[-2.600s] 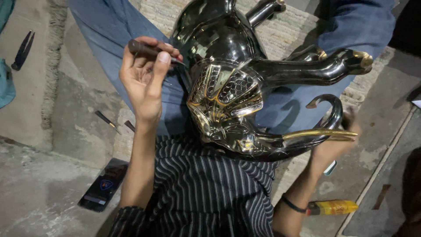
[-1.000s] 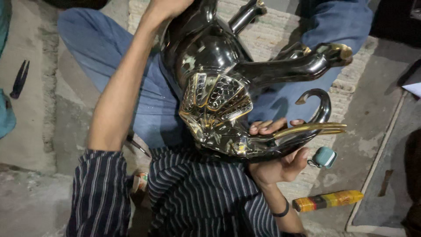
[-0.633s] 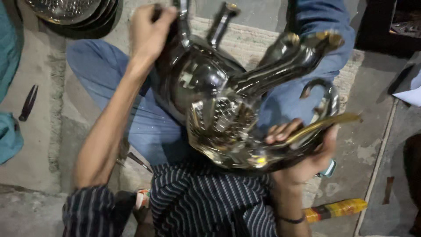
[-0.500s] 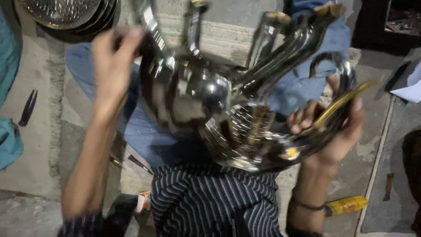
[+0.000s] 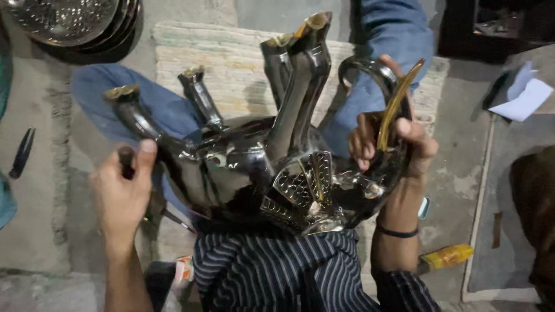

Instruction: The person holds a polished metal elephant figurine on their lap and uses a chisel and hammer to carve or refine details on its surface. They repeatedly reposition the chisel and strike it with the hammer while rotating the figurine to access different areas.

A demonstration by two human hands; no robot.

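A big polished metal elephant figurine (image 5: 248, 167) is lying upside down across the lap, dead centre of the view, with four gold-tipped legs pointing up toward 12 o'clock. The surface already looks mirror-shiny on the belly and legs, and the decorated head panel down at 5 o'clock is bright too, so most of the finishing seems done; what's left can't really be judged from here, maybe the underside details now that it's turned belly-up.

Under it, a woven mat (image 5: 231, 75) is spread on the floor, with blue-jeaned legs stretched over it. Stacked metal bowls (image 5: 81, 23) are sitting up at 11 o'clock.

The right hand (image 5: 399, 144) is wrapped tight around the curled trunk and golden tusk at 3 o'clock, so the piece is held steady there. The left hand (image 5: 124, 190), at 9 o'clock, is closed around a small dark tool (image 5: 126, 162), right beside the elephant's rear leg.

A yellow tube (image 5: 448, 257) is lying at 4 o'clock, and white paper (image 5: 523, 98) at 2 o'clock.
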